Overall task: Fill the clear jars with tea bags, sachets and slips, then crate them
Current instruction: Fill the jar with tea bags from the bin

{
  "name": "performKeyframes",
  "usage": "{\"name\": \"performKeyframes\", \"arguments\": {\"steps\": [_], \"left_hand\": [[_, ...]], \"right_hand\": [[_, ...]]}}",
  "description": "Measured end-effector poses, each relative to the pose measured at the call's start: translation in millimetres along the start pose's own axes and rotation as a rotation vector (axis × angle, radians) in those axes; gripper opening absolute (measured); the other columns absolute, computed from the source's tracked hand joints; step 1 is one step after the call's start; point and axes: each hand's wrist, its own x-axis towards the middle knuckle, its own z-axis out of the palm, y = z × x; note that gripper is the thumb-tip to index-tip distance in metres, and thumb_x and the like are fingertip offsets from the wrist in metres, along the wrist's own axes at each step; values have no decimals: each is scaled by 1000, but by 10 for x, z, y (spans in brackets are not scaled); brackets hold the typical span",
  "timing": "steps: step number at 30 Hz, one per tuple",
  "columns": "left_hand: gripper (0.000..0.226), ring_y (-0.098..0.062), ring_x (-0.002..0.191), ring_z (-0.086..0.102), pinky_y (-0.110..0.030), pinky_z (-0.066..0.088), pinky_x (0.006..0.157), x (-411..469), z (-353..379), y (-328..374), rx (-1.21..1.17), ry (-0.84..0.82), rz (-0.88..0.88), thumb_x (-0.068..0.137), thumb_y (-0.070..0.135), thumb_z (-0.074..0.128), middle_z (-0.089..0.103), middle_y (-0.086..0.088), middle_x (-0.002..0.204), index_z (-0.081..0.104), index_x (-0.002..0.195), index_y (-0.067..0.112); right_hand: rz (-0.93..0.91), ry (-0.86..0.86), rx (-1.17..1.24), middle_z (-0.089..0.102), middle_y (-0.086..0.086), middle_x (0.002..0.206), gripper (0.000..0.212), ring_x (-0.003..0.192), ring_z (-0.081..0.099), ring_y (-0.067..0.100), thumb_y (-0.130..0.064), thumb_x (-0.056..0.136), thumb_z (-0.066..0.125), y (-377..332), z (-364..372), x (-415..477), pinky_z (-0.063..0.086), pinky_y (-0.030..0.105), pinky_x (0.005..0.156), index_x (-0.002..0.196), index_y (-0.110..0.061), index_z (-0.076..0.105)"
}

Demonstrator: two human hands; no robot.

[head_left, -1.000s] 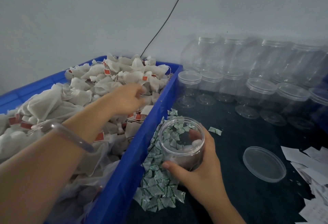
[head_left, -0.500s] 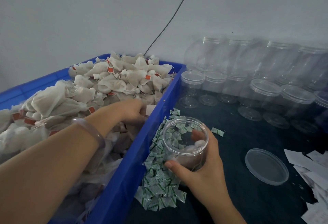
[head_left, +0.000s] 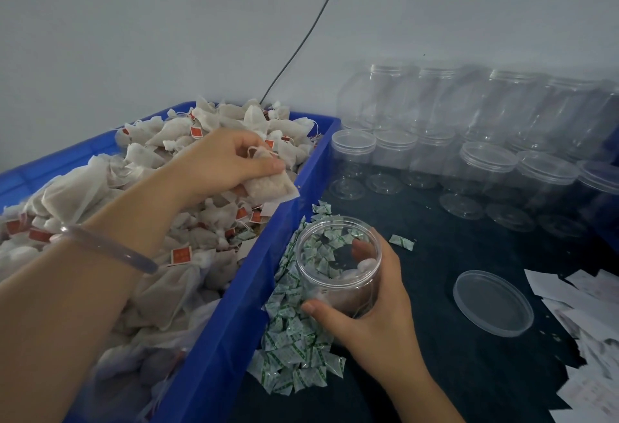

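Jar (head_left: 338, 265), open-topped and clear, sits low on the dark worktop (head_left: 435, 372) just beside the blue bin (head_left: 234, 315), with a few pale bags in its bottom. The right hand (head_left: 378, 315) holds it, grip curled round the wall, thumb at the near side and fingers behind. Over the bin, the left hand (head_left: 221, 161) has its grip pinching one tea bag (head_left: 271, 184) above the heap of tea bags (head_left: 201, 221). Green-and-white sachets (head_left: 294, 349) lie between the bin and the jar. A loose lid (head_left: 492, 302) rests to the right, with paper slips (head_left: 589, 308) past it. Empty jars (head_left: 485, 167) stand in rows by the back wall.
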Motion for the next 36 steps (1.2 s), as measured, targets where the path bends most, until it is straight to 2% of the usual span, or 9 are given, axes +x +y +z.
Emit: {"name": "performKeyframes", "arguments": {"steps": [4, 7, 10, 14, 21, 24, 27, 31, 36], "left_hand": [[22, -9, 64, 64, -23, 54, 48, -133, 190, 239, -274, -101, 63, 53, 53, 70, 70, 2, 74, 70, 64, 34], [17, -20, 76, 66, -22, 54, 54, -229, 372, 374, -270, -204, 198, 62, 47, 70, 68, -25, 97, 65, 66, 31], [17, -20, 86, 70, -32, 59, 74, -310, 505, 447, -112, -320, 286, 64, 41, 76, 73, -8, 92, 63, 70, 32], [21, -8, 86, 70, -27, 57, 82, -339, 565, 440, 18, -405, 302, 71, 17, 83, 74, 6, 89, 64, 78, 23], [10, 2, 92, 64, -24, 45, 90, -395, 617, 497, 408, -479, 320, 73, 32, 81, 73, 14, 91, 72, 78, 32], [4, 4, 96, 61, -19, 40, 89, -402, 620, 532, 506, -459, 388, 78, 32, 77, 73, 15, 90, 75, 80, 31], [6, 14, 90, 58, -4, 41, 83, -347, 514, 507, 396, -317, 403, 83, 27, 72, 70, 23, 88, 75, 89, 27], [17, -3, 95, 61, -21, 45, 84, -79, 172, 178, 502, -40, 142, 91, 21, 62, 67, 12, 101, 69, 107, 23], [29, -23, 109, 58, -34, 45, 92, 77, -186, -460, 831, -145, -379, 93, 11, 58, 62, -6, 123, 62, 122, 14]], "right_hand": [[-13, 4, 0, 45, -40, 129, 94, 127, 41, -14, -57, 50, 86, 1, 6, 3, 36, 1, 93, 125, -72, 31], [-20, 3, 6, 46, -37, 130, 96, 127, 43, -10, -54, 50, 87, 13, 12, 7, 41, 6, 95, 129, -66, 34], [-27, -7, 22, 51, -27, 132, 98, 128, 49, 0, -50, 52, 89, 27, 15, 10, 47, 20, 98, 134, -54, 37], [-4, -8, 68, 52, -26, 131, 97, 125, 52, 0, -47, 51, 90, 11, 20, 15, 46, 15, 97, 133, -54, 38], [29, -12, 60, 53, -22, 129, 107, 123, 54, 1, -48, 49, 89, 54, 9, 3, 51, 26, 99, 142, -38, 36], [-19, -12, 66, 54, -25, 128, 96, 123, 54, 2, -42, 53, 89, 54, 11, 8, 47, 17, 96, 134, -49, 40], [-55, 8, 36, 51, -32, 127, 89, 123, 50, -5, -43, 55, 89, -7, 18, 27, 42, 6, 92, 128, -61, 40], [-51, 1, 40, 49, -37, 125, 88, 121, 47, -12, -46, 53, 88, -26, 17, 19, 40, 1, 89, 123, -67, 39], [14, -12, 32, 46, -41, 125, 100, 121, 44, -16, -53, 46, 86, 22, -1, -5, 42, 2, 90, 132, -56, 37]]}}
